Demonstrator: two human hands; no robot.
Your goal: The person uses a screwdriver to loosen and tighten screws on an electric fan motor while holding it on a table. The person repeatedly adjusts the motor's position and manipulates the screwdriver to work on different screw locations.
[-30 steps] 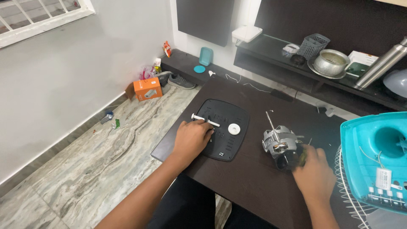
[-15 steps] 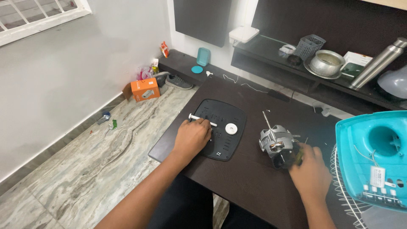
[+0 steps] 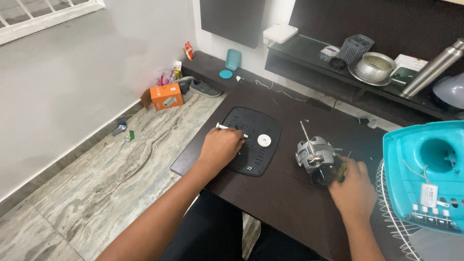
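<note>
Silvery metal, the motor (image 3: 315, 155) sits mid-desk (image 3: 285, 203), shaft toward 12 o'clock, the right hand (image 3: 354, 189) at its 4 o'clock with its grip pinching a small tool, likely to work it, while the left hand (image 3: 221, 146), curled, pins the black cover (image 3: 256, 137) at 9 o'clock.

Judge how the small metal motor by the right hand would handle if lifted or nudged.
The motor looks like solid metal, so probably heavy for its size. Its thin shaft sticks up at a slant, so it may tip or rock if pushed. The right hand touches its near side; bare metal could be somewhat slippery.
</note>
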